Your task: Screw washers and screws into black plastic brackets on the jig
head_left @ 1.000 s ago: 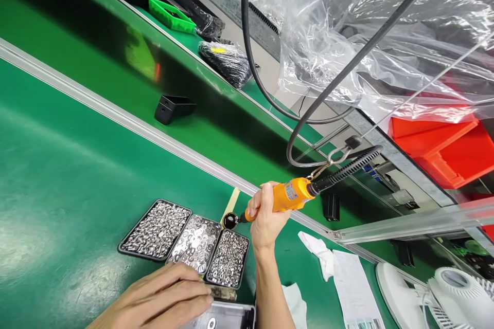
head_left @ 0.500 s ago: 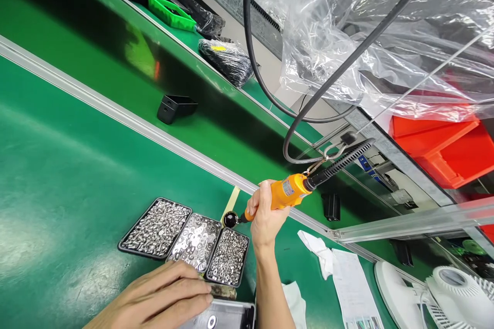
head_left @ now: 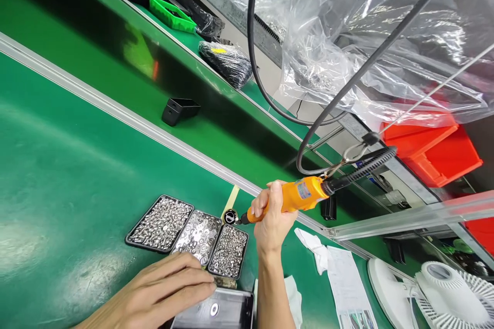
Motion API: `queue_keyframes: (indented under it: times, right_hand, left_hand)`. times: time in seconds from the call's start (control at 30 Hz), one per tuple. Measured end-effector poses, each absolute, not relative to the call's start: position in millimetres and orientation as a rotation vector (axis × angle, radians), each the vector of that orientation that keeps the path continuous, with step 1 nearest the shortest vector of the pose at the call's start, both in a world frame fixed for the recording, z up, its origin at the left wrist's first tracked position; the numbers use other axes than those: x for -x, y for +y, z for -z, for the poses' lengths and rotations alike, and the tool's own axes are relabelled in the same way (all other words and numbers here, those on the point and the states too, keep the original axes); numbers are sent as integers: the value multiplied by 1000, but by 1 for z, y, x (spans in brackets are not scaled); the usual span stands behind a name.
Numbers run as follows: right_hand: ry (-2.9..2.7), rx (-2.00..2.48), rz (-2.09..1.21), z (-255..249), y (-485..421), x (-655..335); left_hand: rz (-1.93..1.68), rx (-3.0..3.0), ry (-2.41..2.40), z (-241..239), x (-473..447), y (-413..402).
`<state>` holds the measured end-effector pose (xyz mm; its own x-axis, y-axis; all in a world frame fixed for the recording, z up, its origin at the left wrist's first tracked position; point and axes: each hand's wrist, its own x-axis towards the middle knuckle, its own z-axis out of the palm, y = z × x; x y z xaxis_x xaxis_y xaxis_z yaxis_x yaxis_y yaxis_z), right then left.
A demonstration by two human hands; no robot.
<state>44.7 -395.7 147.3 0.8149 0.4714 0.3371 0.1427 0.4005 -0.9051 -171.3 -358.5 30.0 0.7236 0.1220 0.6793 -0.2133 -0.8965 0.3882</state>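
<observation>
My right hand point(head_left: 273, 218) grips an orange electric screwdriver point(head_left: 297, 196) that hangs from a black coiled cable. Its tip points left at a small round black holder point(head_left: 230, 217) beside the trays. My left hand point(head_left: 162, 293) lies flat with its fingers together, pressing on a dark grey metal part point(head_left: 219, 312) at the bottom edge. Just beyond the fingertips stand three black trays point(head_left: 193, 236) filled with several small silver screws and washers, on the green table point(head_left: 77, 190).
A small black housing point(head_left: 179, 110) lies on the green conveyor belt behind a metal rail. White rags and a paper sheet point(head_left: 349, 280) lie to the right, beside a white fan point(head_left: 443, 290). Red bins point(head_left: 436, 151), clear plastic sheeting and bagged black parts sit further back.
My right hand has shifted slightly right with the screwdriver, drawing its tip a little away from the round holder. My left hand stays on the metal part.
</observation>
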Motion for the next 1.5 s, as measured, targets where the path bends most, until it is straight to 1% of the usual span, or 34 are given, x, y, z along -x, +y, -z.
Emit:
queue_keyframes:
  times: [0.2, 0.33, 0.53, 0.73, 1.07, 1.33, 1.5]
  right_hand:
    - [-654, 1097, -279, -201, -435, -18]
    - [-673, 1100, -348, -214, -467, 7]
    - [-697, 1090, -426, -194, -486, 32]
    - [-690, 1097, -411, -180, -486, 36]
    - [-708, 1128, -399, -169, -484, 37]
    - [-812, 1155, -326, -164, -482, 45]
    - [-819, 1161, -406, -159, -487, 51]
  left_hand:
    - [-933, -2291, -187, -54, 168, -357]
    - [-863, -2262, -156, -62, 166, -358]
    - [-868, -2222, -149, -65, 167, -358]
    - [-867, -2232, -158, -66, 167, -358]
    - [-864, -2230, -160, -69, 166, -360]
    - [-812, -2227, -92, -71, 167, -363]
    - [-805, -2226, -42, -71, 167, -365]
